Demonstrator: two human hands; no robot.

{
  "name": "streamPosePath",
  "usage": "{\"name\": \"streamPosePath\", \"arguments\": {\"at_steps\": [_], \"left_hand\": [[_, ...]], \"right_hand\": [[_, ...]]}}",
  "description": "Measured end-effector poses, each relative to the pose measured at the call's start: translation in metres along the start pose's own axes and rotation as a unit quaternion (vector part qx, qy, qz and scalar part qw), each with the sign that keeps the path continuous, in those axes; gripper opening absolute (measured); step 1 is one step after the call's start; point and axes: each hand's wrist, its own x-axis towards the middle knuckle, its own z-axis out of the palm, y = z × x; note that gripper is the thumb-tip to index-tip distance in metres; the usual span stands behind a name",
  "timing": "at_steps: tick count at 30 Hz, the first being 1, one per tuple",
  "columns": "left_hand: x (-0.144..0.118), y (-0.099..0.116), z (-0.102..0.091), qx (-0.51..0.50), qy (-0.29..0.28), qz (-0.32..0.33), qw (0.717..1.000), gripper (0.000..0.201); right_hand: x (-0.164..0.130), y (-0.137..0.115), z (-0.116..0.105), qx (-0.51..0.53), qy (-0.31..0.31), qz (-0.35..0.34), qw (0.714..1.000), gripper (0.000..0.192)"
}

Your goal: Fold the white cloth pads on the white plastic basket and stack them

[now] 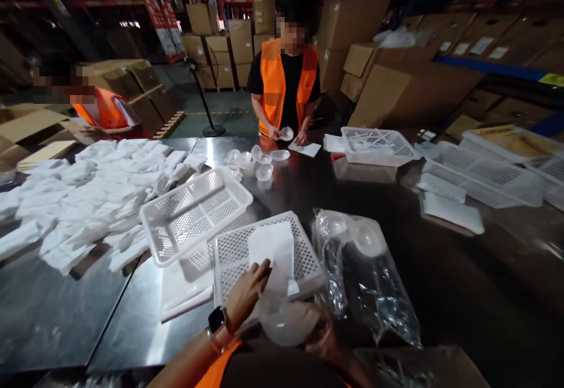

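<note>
Both hands clamped: right hand (319, 335) cups translucent round plastic cup (284, 323), left hand (247, 294) pinches white paper pouch (272, 250) over white perforated basket (264, 253); bagging step, cup needs sliding in.

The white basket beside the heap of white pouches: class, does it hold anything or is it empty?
Empty. The white basket sits tilted on another basket; its perforated floor shows bare throughout, nothing inside.

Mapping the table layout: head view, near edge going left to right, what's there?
pile of white pouches → tilted white basket → left hand on a white pouch → clear plastic bag → flat white packets
</note>
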Motion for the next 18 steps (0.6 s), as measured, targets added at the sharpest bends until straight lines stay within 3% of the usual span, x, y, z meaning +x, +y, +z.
{"name": "streamPosePath", "arguments": {"at_steps": [2, 4, 6, 9, 11, 14, 18], "left_hand": [[-0.002, -0.003, 0.003, -0.031, 0.015, 0.003, 0.999, 0.049], [-0.007, -0.008, 0.010, -0.045, 0.042, -0.012, 0.998, 0.061], [-0.012, -0.012, 0.019, -0.049, 0.062, -0.022, 0.997, 0.070], [-0.015, -0.008, 0.026, -0.053, 0.067, -0.009, 0.996, 0.073], [-0.013, 0.000, 0.024, -0.055, 0.066, -0.005, 0.996, 0.072], [-0.007, 0.015, 0.018, -0.066, 0.078, -0.034, 0.994, 0.064], [-0.002, 0.026, 0.011, -0.084, 0.079, -0.043, 0.992, 0.054]], "right_hand": [[0.010, -0.008, 0.013, 0.059, -0.088, -0.065, 0.992, 0.025], [0.023, -0.009, 0.014, 0.072, -0.124, -0.130, 0.981, 0.019], [0.035, -0.005, 0.011, 0.024, -0.103, -0.209, 0.972, 0.010], [0.047, 0.002, 0.010, -0.087, -0.070, -0.334, 0.936, 0.024], [0.050, 0.003, 0.019, -0.175, -0.056, -0.378, 0.908, 0.028], [0.050, 0.000, 0.045, -0.296, -0.025, -0.380, 0.876, 0.029], [0.053, 0.003, 0.083, -0.357, 0.002, -0.281, 0.891, 0.030]]}}
